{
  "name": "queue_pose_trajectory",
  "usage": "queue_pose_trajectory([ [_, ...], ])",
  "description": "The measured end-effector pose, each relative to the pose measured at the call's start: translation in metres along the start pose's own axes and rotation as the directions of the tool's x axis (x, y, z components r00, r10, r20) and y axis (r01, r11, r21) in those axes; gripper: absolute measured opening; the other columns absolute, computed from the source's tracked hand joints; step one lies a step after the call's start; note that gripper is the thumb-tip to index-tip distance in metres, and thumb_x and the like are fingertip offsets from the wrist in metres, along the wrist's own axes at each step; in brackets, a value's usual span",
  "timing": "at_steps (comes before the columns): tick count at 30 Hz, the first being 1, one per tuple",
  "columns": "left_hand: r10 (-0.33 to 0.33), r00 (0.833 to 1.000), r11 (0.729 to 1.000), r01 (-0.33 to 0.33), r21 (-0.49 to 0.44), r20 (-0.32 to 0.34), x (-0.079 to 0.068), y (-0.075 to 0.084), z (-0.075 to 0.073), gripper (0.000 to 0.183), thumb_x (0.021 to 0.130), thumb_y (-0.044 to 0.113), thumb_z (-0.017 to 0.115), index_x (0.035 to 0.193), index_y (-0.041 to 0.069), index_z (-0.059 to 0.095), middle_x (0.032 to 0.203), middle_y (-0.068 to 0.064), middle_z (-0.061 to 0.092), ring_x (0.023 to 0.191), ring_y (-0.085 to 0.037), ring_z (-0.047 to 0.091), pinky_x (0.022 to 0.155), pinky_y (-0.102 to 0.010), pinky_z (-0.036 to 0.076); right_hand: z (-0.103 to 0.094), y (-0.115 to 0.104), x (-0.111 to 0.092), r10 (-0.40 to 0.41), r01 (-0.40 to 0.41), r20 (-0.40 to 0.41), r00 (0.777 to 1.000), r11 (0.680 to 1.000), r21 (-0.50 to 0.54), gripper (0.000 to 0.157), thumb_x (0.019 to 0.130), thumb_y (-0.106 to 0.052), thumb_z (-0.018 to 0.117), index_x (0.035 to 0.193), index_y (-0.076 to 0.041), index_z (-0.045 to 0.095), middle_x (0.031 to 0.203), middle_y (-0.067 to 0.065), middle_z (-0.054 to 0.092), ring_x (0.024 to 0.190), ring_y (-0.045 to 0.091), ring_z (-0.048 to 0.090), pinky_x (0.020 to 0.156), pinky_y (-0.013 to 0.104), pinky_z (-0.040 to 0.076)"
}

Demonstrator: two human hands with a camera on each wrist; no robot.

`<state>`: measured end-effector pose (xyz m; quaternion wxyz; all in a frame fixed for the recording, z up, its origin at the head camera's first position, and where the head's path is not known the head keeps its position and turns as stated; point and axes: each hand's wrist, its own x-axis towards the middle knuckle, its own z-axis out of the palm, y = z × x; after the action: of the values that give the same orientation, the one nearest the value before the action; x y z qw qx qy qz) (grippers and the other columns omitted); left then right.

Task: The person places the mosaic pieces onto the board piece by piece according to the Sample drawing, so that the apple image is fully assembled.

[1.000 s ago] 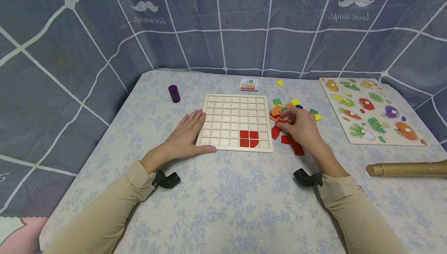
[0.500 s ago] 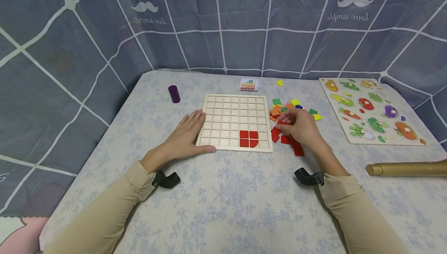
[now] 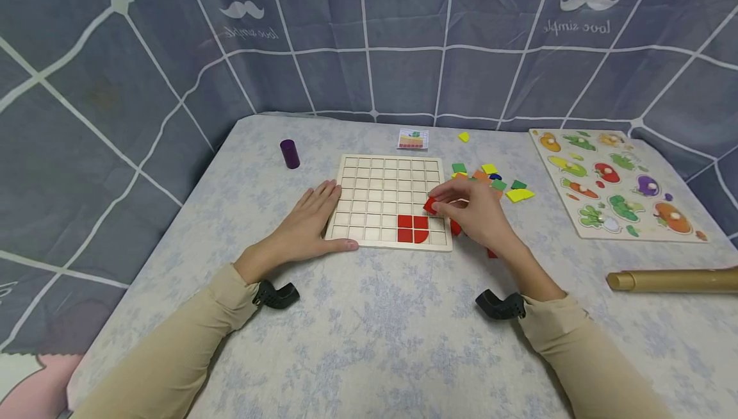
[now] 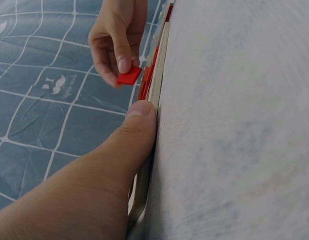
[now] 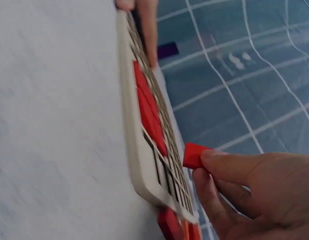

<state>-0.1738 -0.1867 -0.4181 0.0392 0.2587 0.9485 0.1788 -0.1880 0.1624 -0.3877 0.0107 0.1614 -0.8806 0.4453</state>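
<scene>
A square wooden grid board (image 3: 369, 201) lies on the table, with several red tiles (image 3: 405, 235) set together in its lower right cells; one of them has a rounded corner. My left hand (image 3: 308, 223) rests flat at the board's left edge, fingers straight, thumb along the front corner. Between thumb and fingers my right hand (image 3: 475, 211) pinches a small red tile (image 5: 193, 155), held over the board's right side. The left wrist view shows that same red tile (image 4: 129, 76) tilted in the fingertips, above the board's edge.
Loose coloured tiles (image 3: 520, 195) lie right of the board, partly hidden by the right hand. A small pattern card (image 3: 412, 139) and a purple cylinder (image 3: 290, 154) stand behind and left. At right are a vegetable puzzle board (image 3: 619, 188) and a gold tube (image 3: 669, 279).
My right hand has moved left from the pile to over the board, carrying a red tile. The left hand has stayed in place.
</scene>
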Motion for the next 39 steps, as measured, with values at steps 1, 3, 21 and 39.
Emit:
queue_pose_trajectory([
  [1, -0.001, 1.0, 1.0, 0.001, 0.0, -0.001, 0.0, 0.0, 0.0, 0.12, 0.091, 0.064, 0.072, 0.167, -0.004, 0.009, 0.176, -0.022, 0.006, 0.165, -0.034, 0.003, 0.135, -0.053, 0.002, 0.004, -0.003, 0.0, -0.003, 0.003, 0.018, 1.0, 1.0, 0.011, 0.019, 0.095, -0.005, 0.079, 0.114, -0.006, 0.079, 0.112, 0.01, 0.077, 0.099, 0.023, 0.074, 0.085, 0.02, 0.062],
  [3, -0.002, 1.0, 1.0, 0.002, -0.001, -0.002, 0.0, 0.0, 0.0, 0.119, 0.092, 0.064, 0.072, 0.167, -0.004, 0.01, 0.176, -0.022, 0.007, 0.165, -0.035, 0.003, 0.135, -0.053, 0.003, 0.012, -0.007, -0.002, -0.016, 0.015, 0.048, 0.999, 0.999, 0.036, 0.019, 0.094, -0.005, 0.079, 0.113, -0.006, 0.079, 0.109, 0.009, 0.078, 0.098, 0.022, 0.074, 0.087, 0.025, 0.063],
  [21, -0.006, 1.0, 1.0, 0.006, 0.001, -0.001, 0.001, -0.001, 0.001, 0.12, 0.091, 0.064, 0.073, 0.167, -0.003, 0.009, 0.177, -0.021, 0.005, 0.165, -0.033, 0.001, 0.135, -0.052, 0.002, 0.049, -0.028, -0.013, -0.088, 0.082, 0.135, 0.987, 0.995, 0.05, 0.024, 0.091, -0.009, 0.084, 0.115, -0.008, 0.079, 0.103, 0.002, 0.077, 0.088, 0.015, 0.072, 0.083, 0.027, 0.064],
  [39, -0.011, 1.0, 1.0, 0.011, 0.012, 0.007, 0.001, -0.001, 0.0, 0.121, 0.091, 0.067, 0.071, 0.168, -0.002, 0.008, 0.177, -0.02, 0.004, 0.166, -0.032, 0.001, 0.135, -0.051, 0.001, 0.051, -0.032, -0.016, -0.199, 0.221, 0.16, 0.967, 0.966, -0.135, 0.023, 0.089, -0.014, 0.087, 0.111, -0.013, 0.082, 0.1, 0.0, 0.075, 0.086, 0.015, 0.065, 0.077, 0.031, 0.06],
])
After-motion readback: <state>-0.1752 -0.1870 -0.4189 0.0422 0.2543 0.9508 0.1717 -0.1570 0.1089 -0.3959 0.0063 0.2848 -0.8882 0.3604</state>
